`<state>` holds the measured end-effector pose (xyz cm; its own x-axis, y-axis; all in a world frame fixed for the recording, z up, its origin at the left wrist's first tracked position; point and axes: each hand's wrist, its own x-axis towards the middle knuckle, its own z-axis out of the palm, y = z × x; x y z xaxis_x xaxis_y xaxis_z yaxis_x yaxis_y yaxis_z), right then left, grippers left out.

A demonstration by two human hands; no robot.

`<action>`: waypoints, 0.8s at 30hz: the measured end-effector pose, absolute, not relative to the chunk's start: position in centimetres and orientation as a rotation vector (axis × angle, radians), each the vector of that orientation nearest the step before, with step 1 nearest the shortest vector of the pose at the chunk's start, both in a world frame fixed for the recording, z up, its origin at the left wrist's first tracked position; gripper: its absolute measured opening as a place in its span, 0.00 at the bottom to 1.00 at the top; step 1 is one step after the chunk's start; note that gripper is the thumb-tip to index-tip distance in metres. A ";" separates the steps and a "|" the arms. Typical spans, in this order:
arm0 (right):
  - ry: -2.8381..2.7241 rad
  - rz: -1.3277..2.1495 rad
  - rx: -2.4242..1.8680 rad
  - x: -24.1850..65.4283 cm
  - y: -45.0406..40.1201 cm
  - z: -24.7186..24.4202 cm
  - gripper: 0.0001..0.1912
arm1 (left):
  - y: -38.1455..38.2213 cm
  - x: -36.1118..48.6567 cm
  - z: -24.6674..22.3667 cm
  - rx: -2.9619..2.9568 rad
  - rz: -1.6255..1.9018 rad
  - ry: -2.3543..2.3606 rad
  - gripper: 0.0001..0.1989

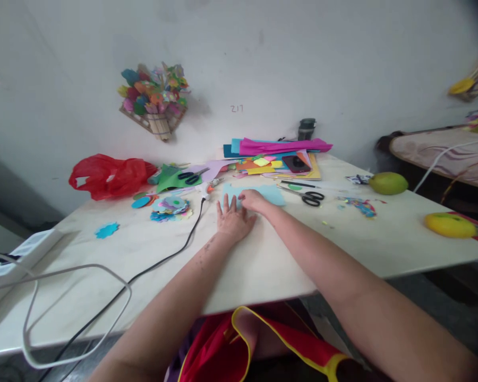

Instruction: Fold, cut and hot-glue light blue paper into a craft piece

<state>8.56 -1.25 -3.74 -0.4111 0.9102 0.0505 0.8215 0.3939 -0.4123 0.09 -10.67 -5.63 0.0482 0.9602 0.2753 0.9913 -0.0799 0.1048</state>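
Toward the far edge of the desk [263, 276], near its middle, a light-blue paper sheet [274, 194] lies partly under the left hand [236, 220], whose fingers are spread flat, while the right hand's [255, 201] fingers curl close beside them, whether pinching the paper or not cannot be told. Uneven pressure or a sideways drag could skew or crease the sheet. The black cord [171, 258], stretching from the glue gun [212, 187] to the near edge, could catch on the left forearm [179, 297] and jerk the glue gun against the paper.
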 end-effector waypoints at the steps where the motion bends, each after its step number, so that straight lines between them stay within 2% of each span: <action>1: -2.354 0.501 -1.522 8.4 -1.3 -4.1 0.19 | -10.6 -0.4 -5.4 -2.198 -0.453 -2.074 0.25; 5: -2.328 0.557 -1.420 9.0 -1.3 -5.0 0.16 | -9.9 -3.3 -4.1 -2.050 -0.748 -2.102 0.16; 7: -2.343 0.601 -1.350 9.4 -1.3 -5.0 0.14 | -9.6 -4.7 -3.8 -1.864 -0.859 -2.133 0.15; 12: -2.386 0.610 -1.260 9.6 -1.7 -4.9 0.11 | -9.4 -6.2 -3.9 -1.878 -0.792 -2.081 0.10; 24: -2.372 0.544 -1.311 9.2 -2.2 -4.8 0.08 | -8.9 -8.6 -4.7 -2.195 -0.686 -1.768 0.08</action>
<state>9.22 -2.21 -4.80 -0.4957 0.8577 0.1362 0.7127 0.4914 -0.5006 -8.61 -8.86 -4.71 0.1571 0.8527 0.4982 0.9655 -0.2386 0.1040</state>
